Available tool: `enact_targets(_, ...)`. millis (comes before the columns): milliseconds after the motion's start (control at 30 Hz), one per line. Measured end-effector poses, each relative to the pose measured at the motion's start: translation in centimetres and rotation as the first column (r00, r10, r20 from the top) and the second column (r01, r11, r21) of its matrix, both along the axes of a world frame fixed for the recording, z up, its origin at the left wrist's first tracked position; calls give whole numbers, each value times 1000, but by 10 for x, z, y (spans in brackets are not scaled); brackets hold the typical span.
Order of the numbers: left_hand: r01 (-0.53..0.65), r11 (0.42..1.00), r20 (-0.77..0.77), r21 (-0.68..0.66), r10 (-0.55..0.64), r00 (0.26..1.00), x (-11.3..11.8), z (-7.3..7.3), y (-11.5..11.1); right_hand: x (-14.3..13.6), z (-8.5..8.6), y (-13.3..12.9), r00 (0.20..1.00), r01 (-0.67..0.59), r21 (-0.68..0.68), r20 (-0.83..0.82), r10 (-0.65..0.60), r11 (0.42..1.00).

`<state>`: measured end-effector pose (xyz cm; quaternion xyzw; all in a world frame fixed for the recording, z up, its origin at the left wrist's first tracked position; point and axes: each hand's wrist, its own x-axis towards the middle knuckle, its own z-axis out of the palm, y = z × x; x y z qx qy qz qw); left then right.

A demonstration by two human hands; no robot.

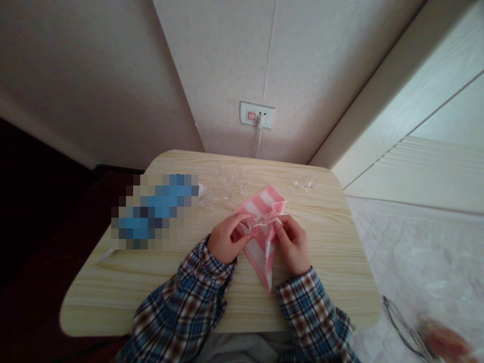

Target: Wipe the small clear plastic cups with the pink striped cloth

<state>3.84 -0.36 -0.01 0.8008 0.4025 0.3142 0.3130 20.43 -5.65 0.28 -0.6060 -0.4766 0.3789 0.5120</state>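
Note:
My left hand (231, 236) grips a small clear, knobbed piece (259, 222) between thumb and fingers; its exact kind I cannot make out. Pinched in my right hand (292, 242) is a fold of a pink and white striped cloth (259, 247). The cloth lies under and between both hands, its lower corner pointing towards me. The clear piece is over the cloth, close to the right fingertips. Beyond my left hand lies a loose group of similar clear pieces (229, 184). A few more clear pieces (301, 186) lie at the far right.
Everything rests on a light wood-grain table (325, 302) with rounded corners. A blurred-out blue object (162, 201) lies at the left. Behind the table, a wall socket (257, 114) holds a plug with a white cable. At the lower right, dark-framed glasses (403, 327) lie on a white quilted surface.

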Motion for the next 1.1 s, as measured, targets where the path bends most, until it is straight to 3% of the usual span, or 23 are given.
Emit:
enact_targets(167,39,992,27,119,-43,999,0,1,2,0,0,0,1000,2,3,-9,-2,1000)
enact_targets(867,18,999,-15,51,-17,1000,1,0,0,1,-3,1,1000,5,-7,26,-5,1000)
enact_targets(1100,24,997,1,72,-24,1000,1,5,-1,2,-2,0,1000,1,-14,29,0,1000)
